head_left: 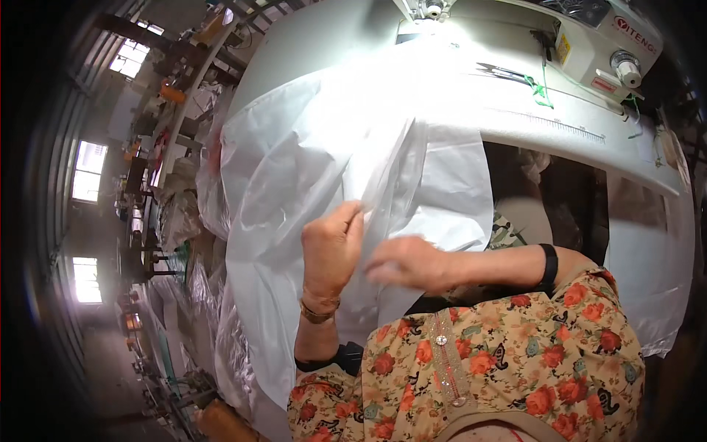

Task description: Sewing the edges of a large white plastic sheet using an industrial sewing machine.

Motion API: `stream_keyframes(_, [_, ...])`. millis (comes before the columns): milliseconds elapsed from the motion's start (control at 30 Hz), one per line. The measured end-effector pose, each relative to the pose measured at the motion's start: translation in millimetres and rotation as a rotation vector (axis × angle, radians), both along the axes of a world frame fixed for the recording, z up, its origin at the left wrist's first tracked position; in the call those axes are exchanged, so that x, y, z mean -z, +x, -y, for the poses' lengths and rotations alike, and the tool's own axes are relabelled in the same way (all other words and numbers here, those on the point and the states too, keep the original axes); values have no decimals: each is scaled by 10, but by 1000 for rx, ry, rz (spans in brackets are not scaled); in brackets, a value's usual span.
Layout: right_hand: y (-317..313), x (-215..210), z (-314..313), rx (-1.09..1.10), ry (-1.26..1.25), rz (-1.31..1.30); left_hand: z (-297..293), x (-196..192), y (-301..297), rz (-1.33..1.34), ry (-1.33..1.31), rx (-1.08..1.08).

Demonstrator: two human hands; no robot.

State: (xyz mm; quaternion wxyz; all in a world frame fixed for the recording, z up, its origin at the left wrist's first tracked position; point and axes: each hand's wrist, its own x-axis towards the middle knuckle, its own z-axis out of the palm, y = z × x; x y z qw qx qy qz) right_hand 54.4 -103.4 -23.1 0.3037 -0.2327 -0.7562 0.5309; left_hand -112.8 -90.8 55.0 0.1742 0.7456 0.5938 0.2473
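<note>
A large sheet of shiny white material (pixel 276 214), plastic-like and slightly see-through, hangs over the table's front edge toward my lap. My left hand (pixel 330 247) is closed, its fingers pinching a gathered fold of the sheet. Just to its right is my right hand (pixel 409 263), smeared by motion, with fingers bent toward the same fold. Whether those fingers grip the sheet cannot be made out. Glare from the lamp washes out the sheet's far part, near the sewing machine's needle area (pixel 433 11).
The sewing machine (pixel 615 44) stands at the back right. Small scissors (pixel 504 72) with green thread (pixel 541 92) lie on the white table (pixel 515 121), beside a printed ruler scale (pixel 567 127). More clear plastic (pixel 217 324) is heaped at left. Another pale sheet (pixel 648 250) hangs at right.
</note>
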Motion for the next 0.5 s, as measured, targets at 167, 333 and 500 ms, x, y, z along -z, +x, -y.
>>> stream_keyframes(167, [243, 685, -362, 624, -572, -116, -53, 26, -98, 358, -78, -111])
stream_keyframes(333, [56, 884, -497, 746, -612, -356, -136, -91, 118, 502, -20, -104])
stream_keyframes(500, [308, 600, -324, 335, -723, -358, -128, -116, 98, 447, -31, -27])
